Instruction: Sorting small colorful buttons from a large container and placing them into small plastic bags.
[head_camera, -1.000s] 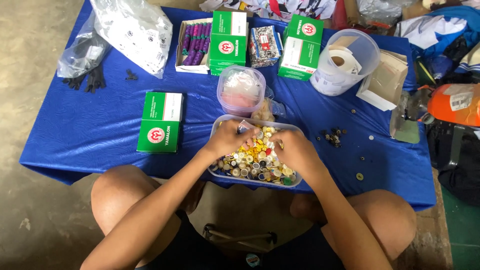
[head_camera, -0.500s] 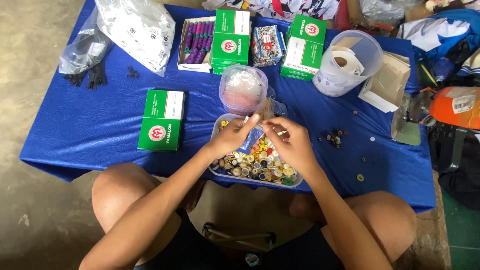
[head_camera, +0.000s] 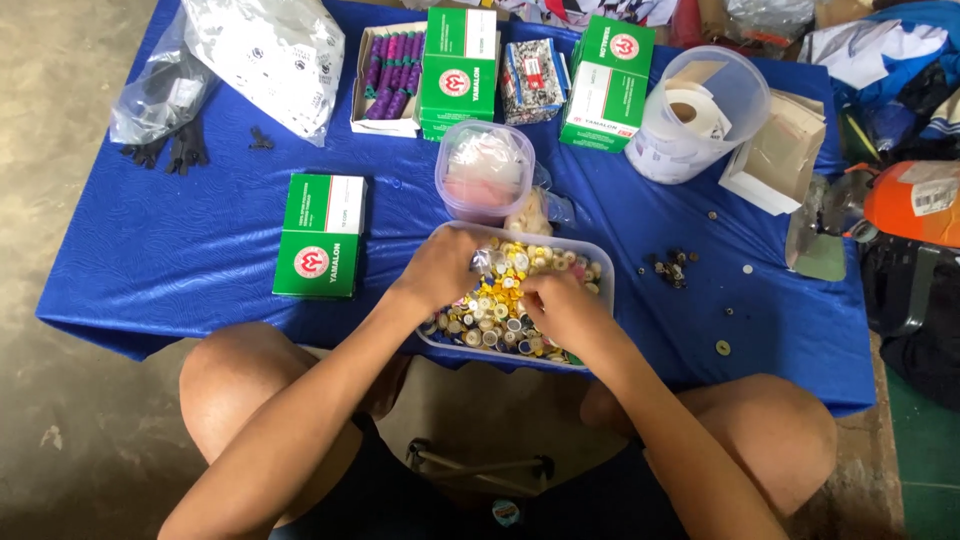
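- Holding mixed yellow, white and dark small caps (head_camera: 505, 300), a clear rectangular plastic tub (head_camera: 598, 262) sat at the blue table's six o'clock edge.
- The left hand (head_camera: 440, 268) and right hand (head_camera: 560, 308) dug among them, fingers curled; what they pinched could not be told.

A tray (head_camera: 598, 268) of small caps (head_camera: 500, 300) sits at the near edge of the bench (head_camera: 200, 240), with the left hand (head_camera: 445, 268) and right hand (head_camera: 560, 310) inside it. Just behind the tray stands a tub (head_camera: 485, 172). A box (head_camera: 322, 235) lies to the tray's left, loose buttons (head_camera: 670, 268) to its right. Along the far edge stand more boxes (head_camera: 458, 60), with a bag (head_camera: 270, 50) at their left and a bucket (head_camera: 700, 115) at their right.
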